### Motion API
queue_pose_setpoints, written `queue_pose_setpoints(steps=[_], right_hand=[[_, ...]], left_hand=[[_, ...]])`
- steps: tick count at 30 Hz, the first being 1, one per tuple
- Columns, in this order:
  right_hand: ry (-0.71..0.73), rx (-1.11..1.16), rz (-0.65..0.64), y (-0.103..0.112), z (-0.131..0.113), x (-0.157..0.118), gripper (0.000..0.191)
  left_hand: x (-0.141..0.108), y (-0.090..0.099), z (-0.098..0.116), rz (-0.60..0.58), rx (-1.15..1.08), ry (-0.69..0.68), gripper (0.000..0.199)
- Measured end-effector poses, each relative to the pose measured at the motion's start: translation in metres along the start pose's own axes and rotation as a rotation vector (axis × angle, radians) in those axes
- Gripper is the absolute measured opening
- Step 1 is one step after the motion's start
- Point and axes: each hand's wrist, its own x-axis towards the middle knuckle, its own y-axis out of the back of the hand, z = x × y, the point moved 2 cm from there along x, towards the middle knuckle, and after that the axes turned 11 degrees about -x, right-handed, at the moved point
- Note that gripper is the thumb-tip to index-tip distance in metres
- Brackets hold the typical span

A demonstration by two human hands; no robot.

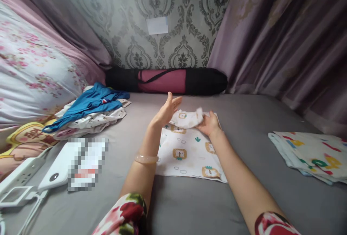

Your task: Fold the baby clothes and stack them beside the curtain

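Observation:
A white cloth [189, 152] printed with orange lions and green leaves lies flat and folded on the grey sheet before me. Its far end is turned up into a narrow flap [187, 118], with one corner blurred. My right hand [210, 123] is closed on the right end of this flap, fingers partly hidden by it. At the flap's left end, my left hand [167, 111] is raised edge-on, fingers stretched out and thumb up, holding nothing. A pale bangle [146, 159] circles my left wrist.
Folded patterned cloths [314, 155] lie at right. On the left are a blue garment [89, 105] on other clothes, a white power bank [63, 164], a power strip [23, 171] and cables. A long black and maroon bag [162, 80] lies against the wall.

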Motion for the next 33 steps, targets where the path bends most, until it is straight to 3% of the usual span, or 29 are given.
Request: queue_pose_setpoints(steps=[2, 5, 7, 9, 12, 15, 18, 22, 24, 28, 33], right_hand=[[0.004, -0.03, 0.007, 0.005, 0.004, 0.003, 0.078], [0.015, 0.057, -0.012, 0.007, 0.005, 0.005, 0.072], [0.007, 0.186, -0.026, 0.005, 0.003, 0.004, 0.061], [-0.028, 0.301, -0.022, 0.004, 0.0, 0.003, 0.044], [-0.071, 0.395, 0.054, 0.003, -0.003, 0.001, 0.025], [-0.036, 0.41, 0.122, 0.005, -0.007, -0.001, 0.037], [0.043, 0.381, 0.155, 0.011, -0.011, -0.001, 0.038], [0.082, 0.342, 0.238, 0.023, -0.012, 0.001, 0.033], [0.062, 0.28, 0.291, 0.028, -0.009, 0.003, 0.031], [0.021, 0.076, 0.349, 0.034, -0.001, 0.006, 0.031], [0.038, -0.265, 0.475, 0.049, 0.005, 0.01, 0.05]], left_hand=[[0.003, 0.018, 0.004, 0.0, 0.172, -0.04, 0.039], [0.005, 0.048, 0.011, 0.154, 0.492, -0.115, 0.014], [0.004, 0.062, 0.013, 0.217, 0.679, -0.058, 0.005], [0.001, 0.07, 0.014, 0.209, 0.773, 0.038, 0.014], [-0.003, 0.073, 0.013, 0.138, 0.797, 0.113, 0.024], [-0.003, 0.068, 0.009, 0.035, 0.943, 0.126, 0.025], [0.001, 0.064, 0.002, -0.009, 1.181, 0.143, 0.02], [0.005, 0.067, -0.006, -0.02, 1.422, 0.332, 0.011], [0.006, 0.071, -0.008, -0.031, 1.462, 0.408, 0.01], [0.007, 0.073, -0.009, -0.015, 1.477, 0.438, 0.015], [0.006, 0.073, -0.008, 0.039, 1.448, 0.49, 0.011]])
